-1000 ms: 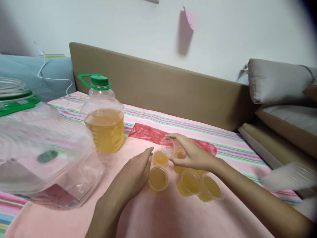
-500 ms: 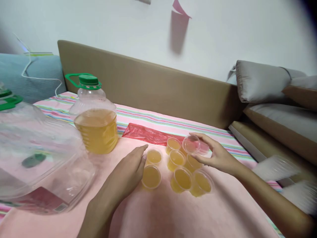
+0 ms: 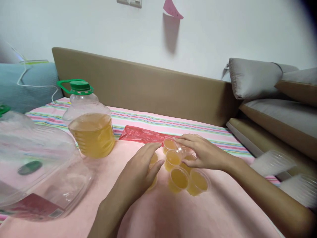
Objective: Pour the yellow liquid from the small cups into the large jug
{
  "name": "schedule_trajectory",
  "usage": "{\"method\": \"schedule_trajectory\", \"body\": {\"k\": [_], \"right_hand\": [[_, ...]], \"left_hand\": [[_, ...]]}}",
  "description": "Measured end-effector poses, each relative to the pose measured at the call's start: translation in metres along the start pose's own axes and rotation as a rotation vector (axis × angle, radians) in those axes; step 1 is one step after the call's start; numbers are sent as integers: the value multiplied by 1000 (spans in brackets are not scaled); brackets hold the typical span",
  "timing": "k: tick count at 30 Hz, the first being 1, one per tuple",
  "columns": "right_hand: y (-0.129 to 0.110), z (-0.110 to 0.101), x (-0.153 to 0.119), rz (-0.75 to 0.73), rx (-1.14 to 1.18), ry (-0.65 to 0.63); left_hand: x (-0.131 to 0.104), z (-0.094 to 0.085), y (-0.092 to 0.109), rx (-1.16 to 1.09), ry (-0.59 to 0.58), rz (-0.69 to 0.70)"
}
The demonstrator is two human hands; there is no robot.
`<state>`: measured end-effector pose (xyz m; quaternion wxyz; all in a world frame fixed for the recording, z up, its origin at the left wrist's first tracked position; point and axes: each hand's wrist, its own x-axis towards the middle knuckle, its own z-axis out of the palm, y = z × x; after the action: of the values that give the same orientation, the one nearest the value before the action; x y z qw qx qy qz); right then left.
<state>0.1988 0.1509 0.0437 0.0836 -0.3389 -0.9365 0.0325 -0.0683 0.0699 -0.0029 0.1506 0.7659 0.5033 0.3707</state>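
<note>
My right hand (image 3: 204, 152) grips an empty clear plastic cup (image 3: 185, 150), tilted on its side over the filled cups; the fingers hide most of it. Thumb and fingers of my left hand (image 3: 141, 165) are apart and nothing is between them. It partly covers two cups of yellow liquid, one of them a cup (image 3: 154, 159) showing behind the fingers. Between and below the hands stand several more filled cups, among them a back cup (image 3: 169, 144), a middle cup (image 3: 172, 158), a front cup (image 3: 178, 178) and a front right cup (image 3: 198, 182).
A green-capped jug (image 3: 91, 132) of yellow liquid stands at left behind a large clear container (image 3: 49, 158). A red plastic bag (image 3: 141, 135) lies behind the cups. Stacked clear cups (image 3: 273, 162) lie at right, near cushions (image 3: 257, 79). A brown board (image 3: 143, 86) runs along the wall.
My right hand has moved slightly left with the empty cup, tipping it toward the left. My left hand has moved right and its thumb has spread from the fingers. The view has shifted slightly.
</note>
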Motion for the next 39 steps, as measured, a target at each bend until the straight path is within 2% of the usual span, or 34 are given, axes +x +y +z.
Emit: {"method": "schedule_trajectory", "body": {"k": [4,8,12,16,18,26,29,34,39], "right_hand": [[-14,-11,17,-41,-49,-96],[-26,-19,27,-11,-53,-148],[-28,-25,25,37,-1,-102],[-25,-29,20,61,84,-59],[-24,-31,18,70,124,-51],[-20,-35,14,61,296,35],[-19,-27,2,130,396,192],[-22,9,-24,335,735,636],[-32,40,-25,392,866,786]], "left_hand": [[5,6,3,-10,-8,63],[18,13,6,3,-33,63],[32,22,13,-65,-68,99],[39,29,20,-71,-93,57],[40,30,20,-49,-74,50],[42,29,18,-13,-3,169],[41,32,17,-1,19,124],[40,34,15,14,31,59],[40,35,14,15,12,39]]}}
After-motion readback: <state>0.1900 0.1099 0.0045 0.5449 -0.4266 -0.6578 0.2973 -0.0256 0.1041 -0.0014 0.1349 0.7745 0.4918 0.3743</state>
